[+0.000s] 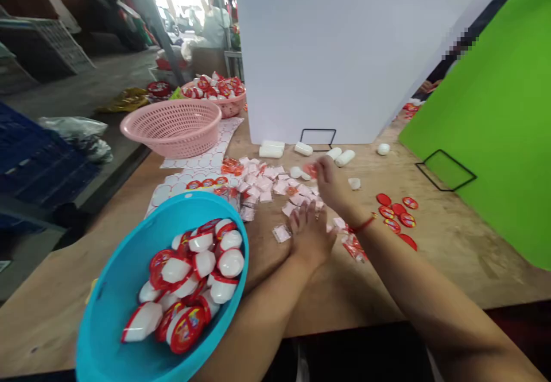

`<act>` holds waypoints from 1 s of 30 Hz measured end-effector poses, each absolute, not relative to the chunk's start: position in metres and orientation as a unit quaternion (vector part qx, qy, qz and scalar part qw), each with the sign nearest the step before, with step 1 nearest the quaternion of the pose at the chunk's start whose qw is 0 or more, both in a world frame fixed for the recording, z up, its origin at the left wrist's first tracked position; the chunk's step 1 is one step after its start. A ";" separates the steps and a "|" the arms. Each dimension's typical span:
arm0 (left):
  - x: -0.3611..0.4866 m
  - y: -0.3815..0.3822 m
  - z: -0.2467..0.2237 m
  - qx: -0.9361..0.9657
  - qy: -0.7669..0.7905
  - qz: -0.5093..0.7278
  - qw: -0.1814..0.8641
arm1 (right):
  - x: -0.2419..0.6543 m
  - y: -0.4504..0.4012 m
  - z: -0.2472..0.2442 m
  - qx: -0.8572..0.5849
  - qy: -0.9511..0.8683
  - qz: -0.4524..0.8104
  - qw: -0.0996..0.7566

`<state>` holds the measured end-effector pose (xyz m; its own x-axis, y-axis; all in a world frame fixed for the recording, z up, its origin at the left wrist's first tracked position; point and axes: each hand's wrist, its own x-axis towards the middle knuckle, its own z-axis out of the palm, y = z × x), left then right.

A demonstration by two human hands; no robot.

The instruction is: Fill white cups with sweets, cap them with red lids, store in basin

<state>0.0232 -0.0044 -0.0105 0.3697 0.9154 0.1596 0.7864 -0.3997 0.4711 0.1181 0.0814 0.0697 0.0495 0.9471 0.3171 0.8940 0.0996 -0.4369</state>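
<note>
My right hand (333, 186), with a red cord on its wrist (364, 224), pinches a small red piece (310, 170) between its fingers above a heap of pale pink sachets (267, 186). My left hand (312, 235) lies palm down at the heap's near edge, fingers apart, holding nothing. One loose sachet (281, 233) sits just left of those fingers. To the left stands a turquoise basin (193, 196), full of white bottles with red labels (230, 262). Several white bottles (271, 151) lie beyond my hands, and several round red labels (396, 212) lie to the right.
The wooden table (451, 244) also bears a pink basket (172, 143), a pink bowl of labelled bottles (228, 106), a printed white sheet (193, 175), black wire stands (317, 138), and white (322, 43) and green boards (486, 112). Blue crates (38, 158) stand left.
</note>
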 end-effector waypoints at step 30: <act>0.036 0.003 -0.004 0.852 0.442 0.215 0.180 | 0.262 0.077 0.008 -0.747 -0.591 0.118 0.280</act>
<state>0.0364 0.0026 -0.0042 0.5165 0.8310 0.2066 0.6761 -0.5438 0.4972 0.2622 0.0775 0.0083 0.2744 0.9491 0.1548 0.8168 -0.1451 -0.5583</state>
